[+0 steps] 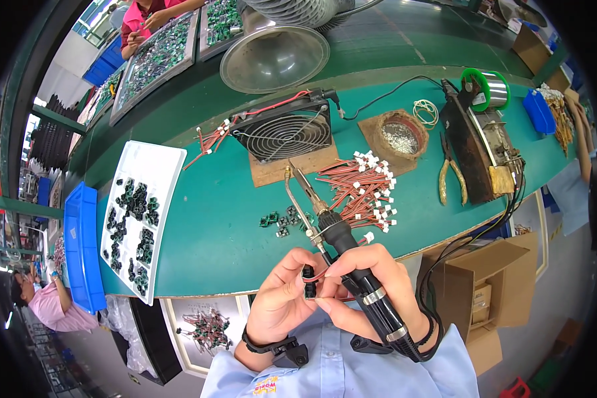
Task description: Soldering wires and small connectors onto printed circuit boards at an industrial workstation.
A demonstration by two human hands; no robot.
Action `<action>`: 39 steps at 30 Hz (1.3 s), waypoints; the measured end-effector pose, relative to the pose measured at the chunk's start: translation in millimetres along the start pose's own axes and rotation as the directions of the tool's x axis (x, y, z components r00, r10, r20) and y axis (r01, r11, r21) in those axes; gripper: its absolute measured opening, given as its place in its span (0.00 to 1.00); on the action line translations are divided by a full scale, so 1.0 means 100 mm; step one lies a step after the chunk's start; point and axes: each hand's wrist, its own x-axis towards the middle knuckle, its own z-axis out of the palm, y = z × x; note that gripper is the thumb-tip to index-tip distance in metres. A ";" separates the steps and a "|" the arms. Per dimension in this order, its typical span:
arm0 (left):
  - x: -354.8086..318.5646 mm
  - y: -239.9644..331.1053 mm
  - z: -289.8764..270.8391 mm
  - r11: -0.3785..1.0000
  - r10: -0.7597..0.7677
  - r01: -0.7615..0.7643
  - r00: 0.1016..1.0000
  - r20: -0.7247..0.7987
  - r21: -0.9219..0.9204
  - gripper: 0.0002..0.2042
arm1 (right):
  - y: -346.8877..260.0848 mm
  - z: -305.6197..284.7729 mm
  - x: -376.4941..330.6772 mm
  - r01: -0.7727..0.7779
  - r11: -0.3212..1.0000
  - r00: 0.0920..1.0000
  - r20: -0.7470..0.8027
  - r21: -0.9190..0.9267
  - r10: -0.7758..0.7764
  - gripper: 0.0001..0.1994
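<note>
My left hand [280, 300] is closed, pinching a small black component [310, 281] between thumb and fingers. Close against it, my right hand [386, 282] is wrapped round a black soldering iron [338, 233] with a thin metal solder-feed tube [297, 203] alongside; both tips point away from me. The right fingertips also pinch a thin red wire [317, 276] at the component. Just beyond the hands lie a few small green-and-black components [285, 219]. A pile of red-and-black wire leads with white connectors [361, 189] spreads to the right of the iron.
A fan [285, 129] and a metal extraction hood [275, 58] stand ahead. At left are a white tray [169, 179] of components and a blue bin [79, 245]. Pliers [451, 174], a solder spool [494, 89] and a tip-cleaning pot [398, 136] sit right. Other people work nearby.
</note>
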 end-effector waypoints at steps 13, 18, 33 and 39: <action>0.02 -0.02 0.03 0.998 0.047 -0.049 0.998 0.045 0.036 0.11 | 0.01 -0.03 0.00 -0.031 0.999 0.999 -0.010 0.015 0.031 0.21; 0.02 -0.02 0.02 0.998 0.032 -0.033 0.999 0.031 0.047 0.11 | 0.02 -0.04 0.00 -0.009 1.000 1.000 -0.014 -0.006 0.009 0.22; 0.01 -0.02 0.02 0.996 0.035 -0.034 0.999 -0.017 0.083 0.10 | -0.01 -0.09 0.01 -0.025 0.999 1.000 -0.010 -0.029 0.024 0.22; 0.01 -0.02 0.02 0.991 0.059 -0.058 0.998 -0.007 0.122 0.10 | 0.00 -0.10 0.01 -0.033 0.999 0.999 -0.006 -0.031 0.033 0.22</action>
